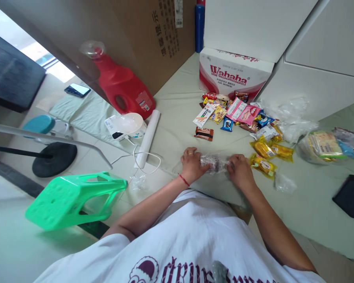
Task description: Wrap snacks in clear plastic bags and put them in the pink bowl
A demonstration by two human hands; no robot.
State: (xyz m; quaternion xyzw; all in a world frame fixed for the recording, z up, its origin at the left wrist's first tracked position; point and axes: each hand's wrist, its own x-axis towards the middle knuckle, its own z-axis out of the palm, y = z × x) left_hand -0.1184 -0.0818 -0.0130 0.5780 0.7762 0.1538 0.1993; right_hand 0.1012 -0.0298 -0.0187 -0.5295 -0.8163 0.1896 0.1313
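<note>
Close to my body, a crinkled clear plastic packet (214, 163) with something dark inside lies between my hands on the pale green cloth (171, 135). My left hand (192, 166), with a red string on the wrist, is closed on the packet's left end. On its other end, my right hand (240, 169) pinches the gathered plastic. What is inside the wrapping I cannot make out. Just beyond my hands is a small brown snack packet (203, 134). Yellow snack packets (264, 165) lie right of my right hand, near a scrap of clear plastic (284, 183).
Mixed snacks (215, 112) are heaped before a Wahaba-style white and red carton (233, 76). A red jug (124, 86), white tub (132, 125) and white roll (147, 139) stand or lie left. A green stool (59, 200) is lower left; a black pouch (350, 196) lies right.
</note>
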